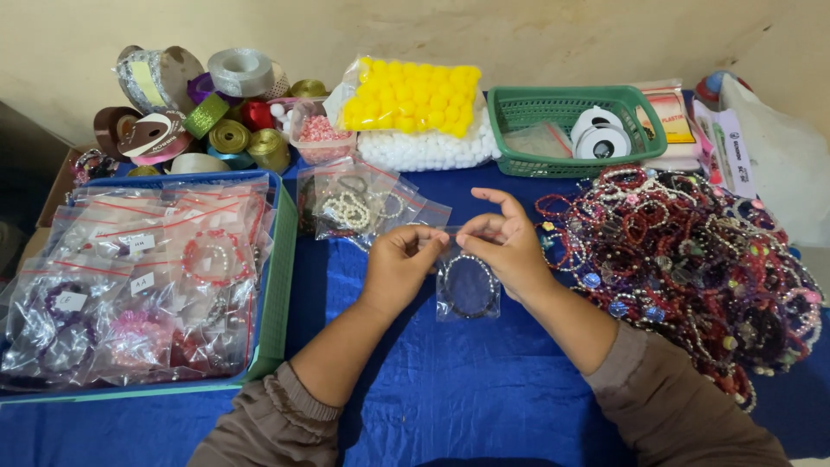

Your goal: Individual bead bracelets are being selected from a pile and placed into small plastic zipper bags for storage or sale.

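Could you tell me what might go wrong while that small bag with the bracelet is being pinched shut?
The left hand and right hand pinch only the top edge of the small bag, so the bracelet inside might slip out if the seal is incomplete. The right forearm lies beside the bracelet pile, so a sleeve could snag or drag beads off.

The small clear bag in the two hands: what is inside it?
The small clear bag holds one dark beaded bracelet. The left hand and right hand pinch its top edge, so their fingertips cover the opening.
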